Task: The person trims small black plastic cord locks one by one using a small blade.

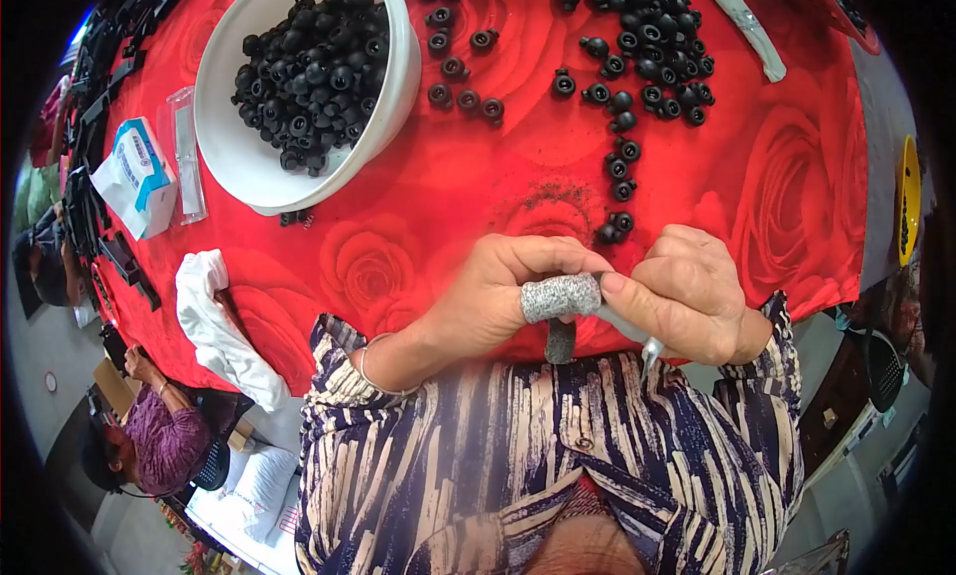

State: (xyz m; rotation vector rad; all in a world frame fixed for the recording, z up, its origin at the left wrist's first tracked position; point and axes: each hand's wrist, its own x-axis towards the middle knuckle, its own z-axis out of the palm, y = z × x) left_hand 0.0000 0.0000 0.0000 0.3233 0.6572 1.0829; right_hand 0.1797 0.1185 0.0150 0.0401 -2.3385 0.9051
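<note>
Hands meet at the near edge of the red rose-print tablecloth (pixel 448 187). The left hand (pixel 488 296), with two grey knit sleeves (pixel 560 298) on its fingers, pinches closed against the right hand (pixel 687 291), which grips one slim metal tool (pixel 637 338); whatever sits between them is hidden, possibly one black part. One white bowl (pixel 234 147) holds many black plastic parts (pixel 314 72); dozens more loose ones (pixel 637 67) lie scattered.

a bowl (pixel 234 137) of parts (pixel 311 72) sits on the table (pixel 448 177), far left. loose parts (pixel 637 47) lie scattered to its right. a packet (pixel 137 175) and cloth (pixel 214 321) lie left of the hands, near the edge.
</note>
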